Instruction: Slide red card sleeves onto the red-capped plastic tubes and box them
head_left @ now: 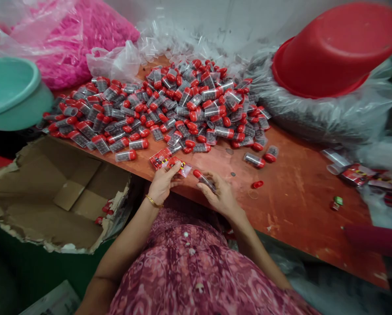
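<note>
At the front edge of the table, my left hand (pixel 163 183) is closed on a red printed packet (pixel 183 167) with a clear end. Beneath or against it lie more red printed packets (pixel 159 158). To the right, my right hand (pixel 219 192) grips a clear tube with a red cap (pixel 203 178), its red end toward the packet and apart from it. Just beyond both hands spreads a big heap of red-capped clear tubes (pixel 182 105) with dark beads inside. Two such tubes lie apart from the heap, one of them a tilted tube (pixel 254 160).
A torn cardboard box (pixel 80 188) stands below the table's left edge. A teal basin (pixel 15 94) and a bag of pink pieces (pixel 84 39) are at the left. An upturned red tub (pixel 333 48) sits on a plastic bag (pixel 323 113). A loose red cap (pixel 258 184) lies right.
</note>
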A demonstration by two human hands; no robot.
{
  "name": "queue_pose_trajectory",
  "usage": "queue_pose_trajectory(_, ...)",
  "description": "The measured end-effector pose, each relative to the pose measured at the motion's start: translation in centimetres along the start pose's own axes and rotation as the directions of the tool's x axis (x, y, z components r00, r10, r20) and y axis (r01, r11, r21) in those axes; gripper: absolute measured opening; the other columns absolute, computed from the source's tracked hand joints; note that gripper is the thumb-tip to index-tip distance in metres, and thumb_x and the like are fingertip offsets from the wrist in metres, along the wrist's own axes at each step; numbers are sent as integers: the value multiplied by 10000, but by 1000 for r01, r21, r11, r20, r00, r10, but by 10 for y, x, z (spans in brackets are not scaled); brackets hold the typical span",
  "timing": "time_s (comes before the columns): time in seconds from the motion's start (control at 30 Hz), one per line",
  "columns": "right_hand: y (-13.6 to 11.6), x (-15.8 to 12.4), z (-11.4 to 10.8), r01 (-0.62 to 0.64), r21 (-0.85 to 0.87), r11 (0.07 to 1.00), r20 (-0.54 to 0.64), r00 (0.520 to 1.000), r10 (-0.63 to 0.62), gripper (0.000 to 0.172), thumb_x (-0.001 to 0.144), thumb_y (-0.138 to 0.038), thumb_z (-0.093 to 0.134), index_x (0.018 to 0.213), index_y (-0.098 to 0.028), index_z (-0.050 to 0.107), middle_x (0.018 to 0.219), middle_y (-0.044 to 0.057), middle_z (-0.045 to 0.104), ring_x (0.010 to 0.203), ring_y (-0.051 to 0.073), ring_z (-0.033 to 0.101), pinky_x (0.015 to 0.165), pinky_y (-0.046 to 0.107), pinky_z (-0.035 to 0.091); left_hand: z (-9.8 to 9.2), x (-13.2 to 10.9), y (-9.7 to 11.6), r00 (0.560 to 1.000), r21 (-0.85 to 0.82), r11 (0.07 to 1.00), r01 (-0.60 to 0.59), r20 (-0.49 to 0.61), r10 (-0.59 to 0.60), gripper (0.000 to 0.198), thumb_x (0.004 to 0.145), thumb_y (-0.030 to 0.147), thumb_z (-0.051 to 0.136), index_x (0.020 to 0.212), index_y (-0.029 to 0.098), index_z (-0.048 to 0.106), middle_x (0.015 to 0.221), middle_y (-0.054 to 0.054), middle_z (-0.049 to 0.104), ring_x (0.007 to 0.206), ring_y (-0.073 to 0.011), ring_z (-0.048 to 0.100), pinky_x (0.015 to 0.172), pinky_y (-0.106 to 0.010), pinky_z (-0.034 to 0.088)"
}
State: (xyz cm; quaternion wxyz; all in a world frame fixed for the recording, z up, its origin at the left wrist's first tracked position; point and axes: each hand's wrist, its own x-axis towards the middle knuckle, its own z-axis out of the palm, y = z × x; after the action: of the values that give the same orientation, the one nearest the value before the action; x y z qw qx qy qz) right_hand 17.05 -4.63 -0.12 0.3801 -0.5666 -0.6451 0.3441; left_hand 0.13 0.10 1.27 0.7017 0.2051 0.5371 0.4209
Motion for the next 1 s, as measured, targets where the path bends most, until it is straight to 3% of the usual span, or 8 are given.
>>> queue_pose_trajectory(0.17, -9, -1, 8, -270, 506, 819, 163, 962, 217, 391, 800, -549, 511, 912, -180, 580, 565, -24, 614, 332, 52, 351, 346, 188, 283, 2, 0, -2, 1000, 1, 1000, -24, -8, 24, 456, 444, 476, 824, 678, 144, 615, 585, 21, 621, 505, -84, 564, 495, -206, 499)
queue_pose_trajectory(0.27, -9, 0, 11, -369, 643, 671, 250, 929, 272, 417, 762, -579, 526, 894, -186, 569, 499, -64, 534, 292, 34, 254, 301, 176, 171, 1, 0, -2, 1000, -1, 1000, -21, -4, 21, 477, 427, 484, 827, 682, 140, 618, 586, 19, 623, 504, -85, 564, 491, -206, 500)
queue_pose_trajectory(0.37, -4, 0, 9, -394, 699, 596, 280, 919, 279, 416, 753, -571, 510, 945, -205, 555, 562, -60, 534, 310, 46, 270, 293, 189, 210, -1, 0, -2, 1000, -6, 1000, -10, -25, 10, 471, 443, 479, 824, 689, 139, 610, 585, 17, 626, 506, -88, 570, 485, -206, 497)
queue_pose_trajectory(0.47, 0, -1, 3, -276, 593, 756, 213, 960, 184, 412, 794, -525, 484, 1065, -223, 552, 707, -15, 592, 407, 81, 407, 362, 214, 345, -3, 1, -2, 1000, -7, 1000, 7, -26, -7, 431, 491, 457, 814, 695, 141, 605, 592, 13, 632, 504, -83, 571, 489, -200, 494)
queue_pose_trajectory(0.57, 2, -1, -7, 40, 265, 964, 154, 984, -83, 355, 844, -391, 508, 1168, -251, 541, 988, 50, 620, 793, 162, 585, 692, 296, 495, -3, 0, -3, 999, -14, 999, 32, 11, -32, 413, 508, 449, 810, 699, 143, 609, 600, 9, 636, 513, -87, 583, 479, -187, 487)
queue_pose_trajectory(0.63, 1, 0, -13, 232, 78, 970, 193, 951, -243, 358, 866, -315, 501, 1219, -260, 517, 1092, 75, 587, 989, 201, 552, 854, 361, 461, -3, 0, -2, 998, -18, 998, 54, 33, -53, 403, 518, 446, 807, 698, 141, 615, 600, 5, 638, 513, -89, 589, 476, -183, 486)
queue_pose_trajectory(0.7, 2, 2, -16, 333, -23, 943, 231, 919, -319, 378, 879, -280, 487, 1257, -262, 488, 1094, 84, 569, 1005, 207, 541, 867, 377, 456, -3, -1, -2, 997, -21, 997, 70, 37, -69, 383, 539, 438, 799, 698, 140, 618, 596, 3, 637, 505, -90, 588, 475, -188, 491)
queue_pose_trajectory(1.0, 8, 7, -18, 424, -143, 894, 210, 896, -392, 401, 877, -236, 496, 1275, -279, 483, 1064, 82, 547, 971, 197, 551, 820, 357, 478, -6, -1, -1, 996, 15, 997, 81, 38, -81, 408, 510, 447, 812, 698, 144, 614, 583, 2, 645, 489, -103, 591, 462, -206, 502)
